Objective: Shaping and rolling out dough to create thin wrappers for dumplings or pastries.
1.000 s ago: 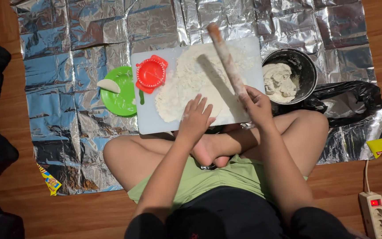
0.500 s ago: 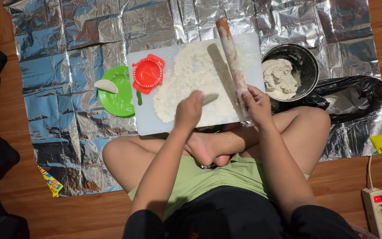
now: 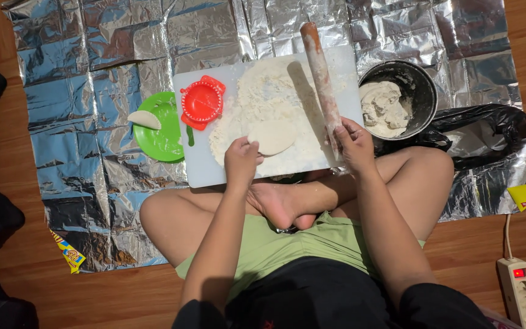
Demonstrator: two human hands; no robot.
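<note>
Left hand (image 3: 241, 161) pinches the dough disc (image 3: 271, 136), hiding its edge; right hand (image 3: 354, 145) grips the rolling pin (image 3: 321, 76).

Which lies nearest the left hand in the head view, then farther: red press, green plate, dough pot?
From the left hand:
1. Red press, up-left on the board.
2. Green plate, left, off the board.
3. Dough pot, far right.
</note>
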